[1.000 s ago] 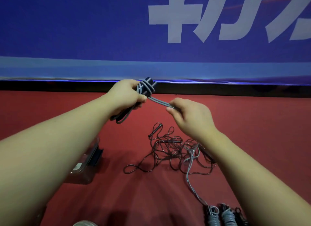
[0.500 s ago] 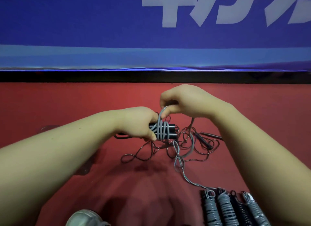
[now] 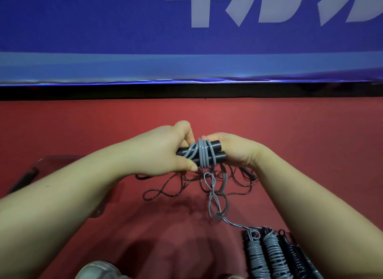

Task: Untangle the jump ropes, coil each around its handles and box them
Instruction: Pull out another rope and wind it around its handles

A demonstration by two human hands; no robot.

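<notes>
- The left hand (image 3: 163, 152) is closed round the left ends of two black handles (image 3: 216, 149), thumb underneath and fingers over the top.
- The right hand (image 3: 238, 152) cups the handles' right ends with its fingers curled behind them. Whether it also pinches rope there I cannot tell.
- The handles lie side by side, level and touching, held above the red floor (image 3: 310, 143) in the middle of the view.
- Several turns of grey rope (image 3: 202, 154) are wound tightly across both handles near their middle. Its loose tail drops from the bundle, loops on the floor and runs toward the lower right.
- A tangle of thin dark rope (image 3: 204, 182) lies on the floor directly below the hands, with one loop spreading out to the left.
- A row of coiled ropes (image 3: 271, 256), grey and black, lies side by side at the lower right edge. The grey tail reaches the nearest one.
- A clear box (image 3: 51, 160) sits at the left, largely hidden by the left forearm, with only parts of its rim showing.
- The toe of a shoe (image 3: 97, 270) shows at the bottom edge.
- The floor ends at a black strip (image 3: 186, 91) under a blue banner (image 3: 124, 29). Bare floor stretches between the hands and that strip, and also out to the right.
</notes>
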